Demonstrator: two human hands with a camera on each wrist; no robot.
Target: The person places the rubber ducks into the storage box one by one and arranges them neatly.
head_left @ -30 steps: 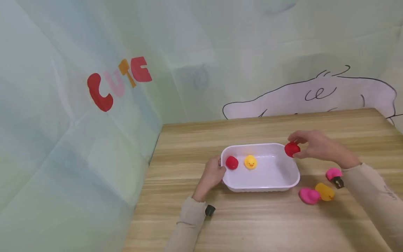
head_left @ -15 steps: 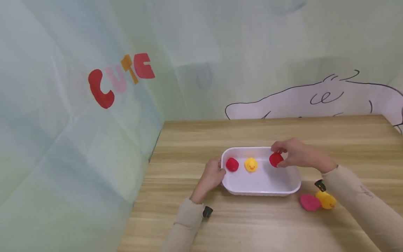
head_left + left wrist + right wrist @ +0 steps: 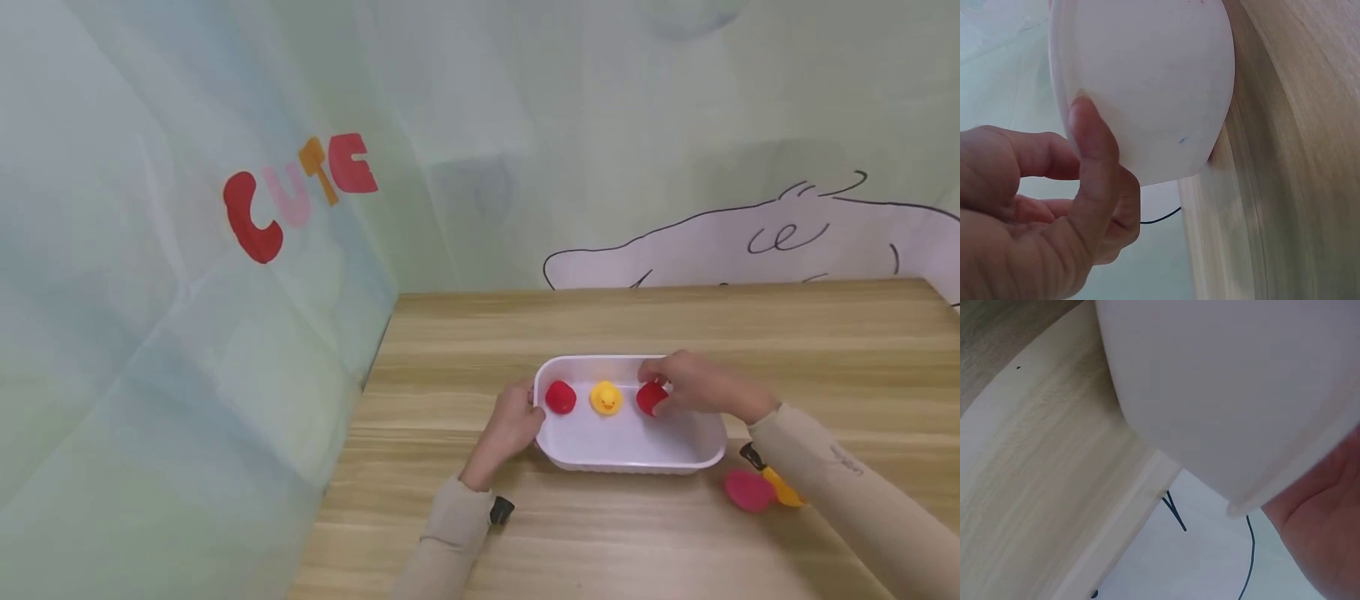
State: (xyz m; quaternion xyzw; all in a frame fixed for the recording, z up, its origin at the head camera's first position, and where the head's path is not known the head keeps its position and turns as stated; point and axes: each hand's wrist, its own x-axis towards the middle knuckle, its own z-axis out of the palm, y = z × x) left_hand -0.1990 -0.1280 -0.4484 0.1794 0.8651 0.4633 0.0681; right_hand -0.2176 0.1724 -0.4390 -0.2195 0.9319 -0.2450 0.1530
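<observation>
A white rectangular dish (image 3: 630, 463) stands on the table. My left hand (image 3: 512, 421) grips its left end, thumb on the near side of the rim; in the left wrist view that hand (image 3: 1066, 200) pinches the dish wall (image 3: 1154, 81). Inside the dish lie a red rubber duck (image 3: 560, 397) at the left and a yellow rubber duck (image 3: 606, 398) beside it. Reaching over the right end, my right hand (image 3: 693, 385) holds another red rubber duck (image 3: 651, 399) low inside the dish, between thumb and fingers. The right wrist view shows only the palm, behind the dish's outer wall (image 3: 1229, 387).
On the wooden table (image 3: 480, 333), right of the dish, lie a pink toy (image 3: 748, 492) and a yellow toy (image 3: 784, 488), partly hidden by my right sleeve. A printed cloth backdrop (image 3: 465, 225) rises behind and left of the table.
My right hand has carried the red duck leftward from above the dish's right rim and lowered it inside. The left hand keeps its grip. A second pink toy is now hidden by the right arm.
</observation>
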